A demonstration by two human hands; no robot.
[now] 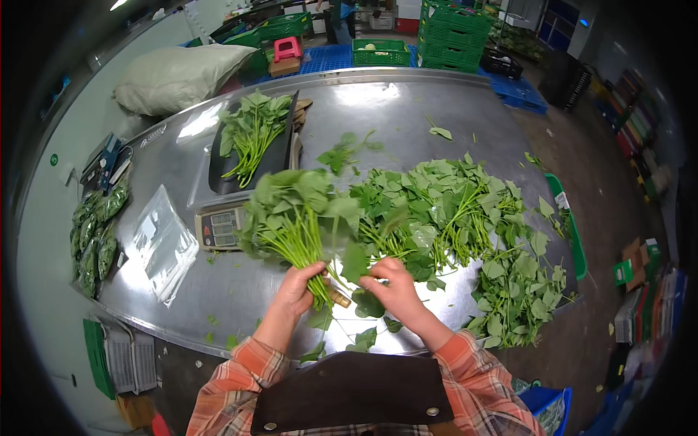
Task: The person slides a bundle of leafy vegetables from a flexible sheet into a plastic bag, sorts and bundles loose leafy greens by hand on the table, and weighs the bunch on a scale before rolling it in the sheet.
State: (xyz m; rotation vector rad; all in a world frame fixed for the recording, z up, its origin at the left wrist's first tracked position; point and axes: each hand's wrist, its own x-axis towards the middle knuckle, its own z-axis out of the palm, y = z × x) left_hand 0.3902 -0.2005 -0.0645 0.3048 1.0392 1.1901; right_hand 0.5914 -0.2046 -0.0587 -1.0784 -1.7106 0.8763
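Note:
My left hand (299, 288) is closed around the stems of a bunch of leafy greens (297, 223), whose leaves point away from me. Just right of it, my right hand (393, 286) pinches a loose green leaf (355, 262) between thumb and fingers. A wooden handle (339, 297) lies below the bunch; what it belongs to is hidden. Beyond my left hand, another bunch (252, 139) rests in a black tray (218, 174) above a digital scale (221, 229). A large heap of leafy stems (447, 212) spreads to the right, with more stems (523, 294) near the table's right edge.
On the steel table (371, 120), clear plastic bags (165, 245) lie left, beside packed greens (98, 240). A stuffed white sack (180, 79) stands at the back left. Stacked green crates (452, 35) and a pink stool (287, 49) are beyond the far edge. Someone in blue (342, 22) stands farther back.

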